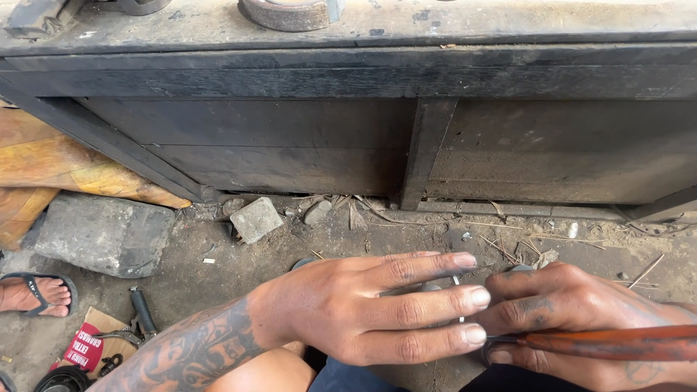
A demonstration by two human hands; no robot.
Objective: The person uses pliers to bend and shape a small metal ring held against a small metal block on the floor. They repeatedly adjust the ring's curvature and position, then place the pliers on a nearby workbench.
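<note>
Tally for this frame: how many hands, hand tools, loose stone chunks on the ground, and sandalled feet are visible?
Hands: 2, the left hand and the right hand, which grips a red-handled tool
Hand tools: 2, that one and a dark-handled tool on the ground
Stone chunks: 3, large block, square piece, small piece
Sandalled feet: 1
Total: 8

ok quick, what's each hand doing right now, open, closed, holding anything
Left hand: open, fingers stretched flat over a small metal part, mostly hidden.
Right hand: closed on a tool with a reddish-brown handle.

Stone block (102, 234) left of small brick (255, 219)
</note>
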